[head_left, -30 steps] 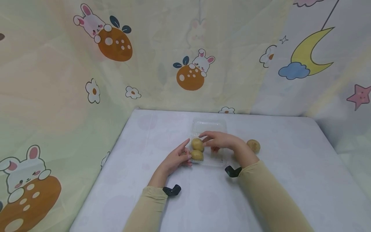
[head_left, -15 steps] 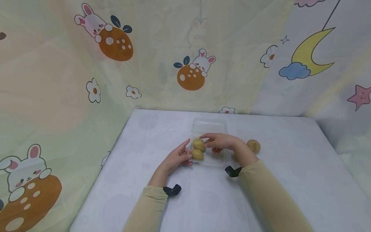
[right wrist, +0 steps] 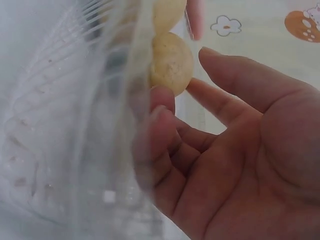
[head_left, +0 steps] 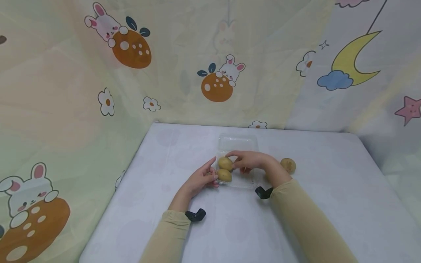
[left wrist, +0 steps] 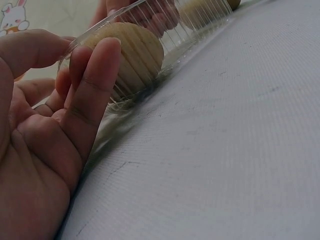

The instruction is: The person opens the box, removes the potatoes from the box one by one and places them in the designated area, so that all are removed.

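1. Near potato (head_left: pixel 224 175) and far potato (head_left: pixel 225 163) were set side by side, touching, along the left of a clear box (head_left: pixel 245 182).
2. Far potato was touched by the loosely curved right hand (head_left: pixel 251 159), thumb apart.
3. The box's left side was touched by the left hand (head_left: pixel 198 179); whether pinched could not be told.
4. Potatoes were judged firm, best gripped mid-body; box light, flexible, best steadied by rim.

We see two potatoes (head_left: pixel 224 175) at left in the box (head_left: pixel 244 183), one behind the other; the lid (head_left: pixel 238 142) lies behind, another potato (head_left: pixel 288 166) outside, right.
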`<state>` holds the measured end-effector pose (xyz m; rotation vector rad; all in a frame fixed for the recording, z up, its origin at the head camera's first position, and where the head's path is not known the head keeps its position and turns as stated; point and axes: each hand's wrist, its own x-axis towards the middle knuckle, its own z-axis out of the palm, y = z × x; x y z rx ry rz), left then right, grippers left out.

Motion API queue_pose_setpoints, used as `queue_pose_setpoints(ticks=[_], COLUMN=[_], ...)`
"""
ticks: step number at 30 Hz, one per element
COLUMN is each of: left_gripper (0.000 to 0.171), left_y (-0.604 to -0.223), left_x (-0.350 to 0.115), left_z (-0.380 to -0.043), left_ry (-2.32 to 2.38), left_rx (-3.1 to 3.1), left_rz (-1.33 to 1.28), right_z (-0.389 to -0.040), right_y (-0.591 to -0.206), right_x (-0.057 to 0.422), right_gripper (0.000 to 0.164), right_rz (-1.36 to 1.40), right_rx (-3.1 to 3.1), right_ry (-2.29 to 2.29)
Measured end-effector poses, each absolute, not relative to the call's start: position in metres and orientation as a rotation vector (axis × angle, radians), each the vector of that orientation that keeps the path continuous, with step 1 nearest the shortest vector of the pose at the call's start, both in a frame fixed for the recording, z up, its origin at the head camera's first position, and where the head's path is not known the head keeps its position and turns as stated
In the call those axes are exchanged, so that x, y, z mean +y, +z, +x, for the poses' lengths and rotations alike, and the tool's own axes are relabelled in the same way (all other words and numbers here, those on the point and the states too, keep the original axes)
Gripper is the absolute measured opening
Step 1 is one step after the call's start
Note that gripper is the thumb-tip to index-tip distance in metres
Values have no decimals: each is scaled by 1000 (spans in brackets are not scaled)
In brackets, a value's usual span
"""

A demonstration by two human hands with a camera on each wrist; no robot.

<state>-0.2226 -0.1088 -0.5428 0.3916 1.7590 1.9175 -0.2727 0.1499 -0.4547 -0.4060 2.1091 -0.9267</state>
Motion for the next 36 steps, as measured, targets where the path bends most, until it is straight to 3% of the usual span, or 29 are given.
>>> queue_pose_setpoints(ticks=[16,36], left_gripper=[76,77], left_y=[-543,-540], left_x=[-109,-110], left_z=[-224,-222], left_ry=[1909,1910], left_rx=[1761,1751], left_rz=[382,392], right_z=[-281,-293], right_y=[-460,-455], right_x=[149,147], right_gripper=[58,52], right_rz=[-451,-412], right_rx=[2076,2016], right_ry=[-856,-819])
